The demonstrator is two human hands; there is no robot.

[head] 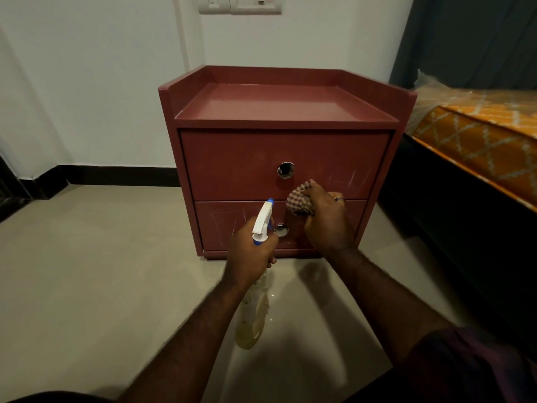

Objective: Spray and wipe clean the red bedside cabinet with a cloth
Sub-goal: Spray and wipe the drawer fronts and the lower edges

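The red cabinet under your cloth
Your right hand bunches the cloth against its front at 12 o'clock, at 5 o'clock from the upper knob; your left hand grips the spray bottle.

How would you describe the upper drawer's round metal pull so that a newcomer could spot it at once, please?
Find the red two-drawer bedside cabinet by the white wall. Midway across its upper drawer front sits the round shiny metal pull. Its twin on the lower drawer sits beside the white spray bottle; this one is higher, above the checked cloth.
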